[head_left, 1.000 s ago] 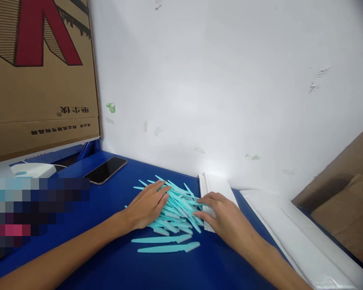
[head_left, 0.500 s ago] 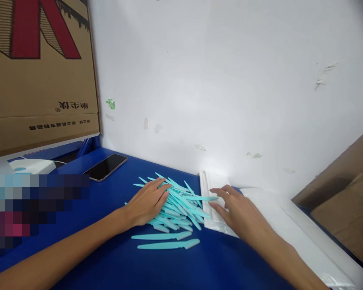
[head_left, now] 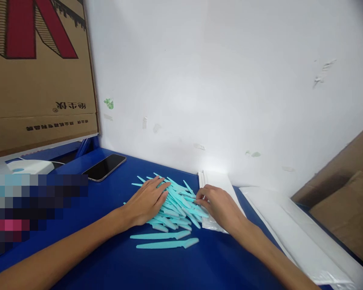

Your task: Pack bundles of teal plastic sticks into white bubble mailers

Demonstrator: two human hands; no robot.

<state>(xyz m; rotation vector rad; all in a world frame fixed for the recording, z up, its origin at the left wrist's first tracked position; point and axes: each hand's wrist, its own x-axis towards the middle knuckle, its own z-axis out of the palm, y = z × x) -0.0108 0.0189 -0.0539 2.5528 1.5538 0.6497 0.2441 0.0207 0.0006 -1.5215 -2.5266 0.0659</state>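
Note:
A heap of several turquoise plastic knife-shaped pieces [head_left: 177, 203] lies on the blue table [head_left: 115, 257]. My left hand [head_left: 147, 201] rests flat on the heap's left side, fingers stretched out. My right hand [head_left: 219, 205] sits at the heap's right edge with its fingers curled onto the pieces; whether it grips one I cannot make out. Two of the turquoise pieces [head_left: 166, 239] lie apart in front of the heap. Under my right hand lies a stack of clear plastic sleeves [head_left: 214, 181].
A black phone [head_left: 104, 168] lies at the back left by a cardboard box [head_left: 39, 80]. A white wall [head_left: 214, 88] stands right behind the table. A long white plastic-wrapped strip [head_left: 293, 237] runs along the right edge, with brown cardboard [head_left: 345, 201] beyond it.
My right hand went out onto the clear sleeves with fingers spread, then came back left to the heap's edge and curled its fingers. My left hand stayed on the heap.

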